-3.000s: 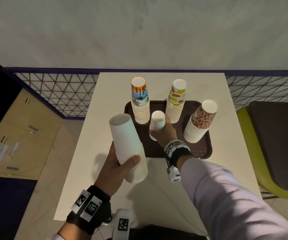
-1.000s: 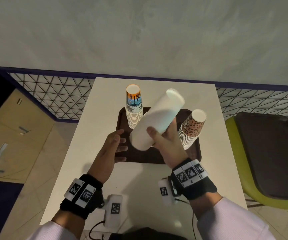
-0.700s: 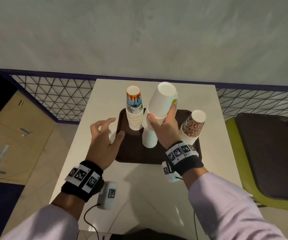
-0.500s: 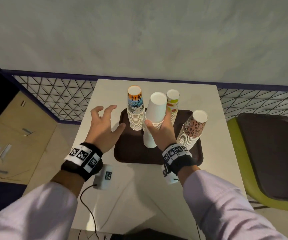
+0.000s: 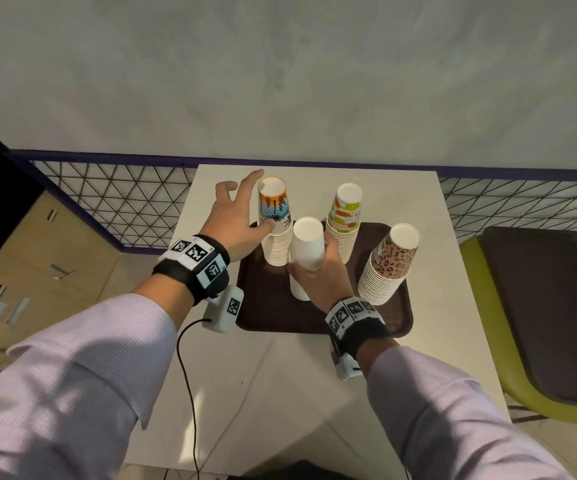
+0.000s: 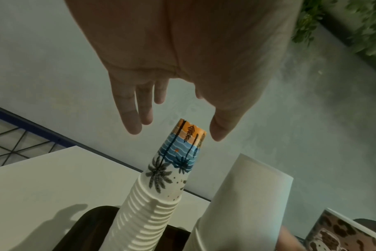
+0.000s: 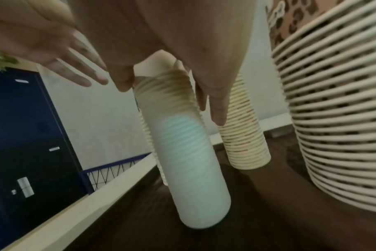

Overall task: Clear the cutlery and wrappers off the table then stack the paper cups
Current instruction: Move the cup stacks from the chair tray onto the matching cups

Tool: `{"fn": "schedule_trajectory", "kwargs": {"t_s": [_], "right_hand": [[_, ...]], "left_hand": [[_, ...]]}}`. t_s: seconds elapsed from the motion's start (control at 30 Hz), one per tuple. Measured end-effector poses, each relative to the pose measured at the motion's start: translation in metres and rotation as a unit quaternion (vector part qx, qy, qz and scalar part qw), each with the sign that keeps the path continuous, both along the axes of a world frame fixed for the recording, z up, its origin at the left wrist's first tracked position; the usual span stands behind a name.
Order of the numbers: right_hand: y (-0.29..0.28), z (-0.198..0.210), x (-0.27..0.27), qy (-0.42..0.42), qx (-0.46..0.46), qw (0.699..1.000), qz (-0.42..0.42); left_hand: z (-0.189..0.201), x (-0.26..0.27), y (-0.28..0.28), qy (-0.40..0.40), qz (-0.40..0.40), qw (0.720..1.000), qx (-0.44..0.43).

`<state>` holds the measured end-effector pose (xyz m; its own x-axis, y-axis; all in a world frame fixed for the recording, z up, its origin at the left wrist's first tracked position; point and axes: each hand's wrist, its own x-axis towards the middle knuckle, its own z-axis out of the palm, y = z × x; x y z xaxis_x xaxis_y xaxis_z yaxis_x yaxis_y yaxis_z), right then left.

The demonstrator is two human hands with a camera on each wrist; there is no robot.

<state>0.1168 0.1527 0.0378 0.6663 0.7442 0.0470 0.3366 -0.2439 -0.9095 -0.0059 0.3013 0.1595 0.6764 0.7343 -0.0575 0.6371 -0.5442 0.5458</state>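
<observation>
A tall white cup stack (image 5: 306, 244) stands upright, mouths down, on the brown tray (image 5: 266, 306). My right hand (image 5: 315, 271) grips it at mid-height. In the right wrist view the thumb and fingers (image 7: 217, 105) clamp the white stack (image 7: 189, 161) just under its top. My left hand (image 5: 238, 209) is spread open beside the palm-tree cup stack (image 5: 275, 223), thumb near the top cup. In the left wrist view that hand (image 6: 174, 118) hovers over the palm-tree stack (image 6: 174, 161), holding nothing. A fruit-print stack (image 5: 344, 220) and a leopard-print stack (image 5: 391, 265) also stand on the tray.
The white table (image 5: 280, 375) has bare surface in front of the tray, crossed by a black cable (image 5: 186, 375). A green chair with a dark seat (image 5: 540, 323) stands to the right. A wire-mesh railing (image 5: 124, 195) runs behind the table, with a grey wall above it.
My right hand took the white stack from the left hand, turned it upright and set it down over the lone white cup on the tray. The left hand reached forward to the palm-tree stack.
</observation>
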Motion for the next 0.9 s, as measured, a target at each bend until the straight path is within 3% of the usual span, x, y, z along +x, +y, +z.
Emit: {"fn": "schedule_trajectory", "kwargs": {"t_s": [0.23,0.37,0.9], "right_hand": [[-0.005,0.041,0.014,-0.13,0.047,0.99,0.02],[-0.005,0.051,0.019,-0.193,0.014,0.979,0.064],[-0.009,0.049,0.013,-0.181,-0.033,0.98,0.075]], "left_hand": [[0.009,0.032,0.009,0.002,-0.024,0.999,0.041],[0.006,0.047,0.014,0.045,-0.029,0.998,0.045],[-0.005,0.051,0.017,0.069,-0.029,0.995,0.068]]}}
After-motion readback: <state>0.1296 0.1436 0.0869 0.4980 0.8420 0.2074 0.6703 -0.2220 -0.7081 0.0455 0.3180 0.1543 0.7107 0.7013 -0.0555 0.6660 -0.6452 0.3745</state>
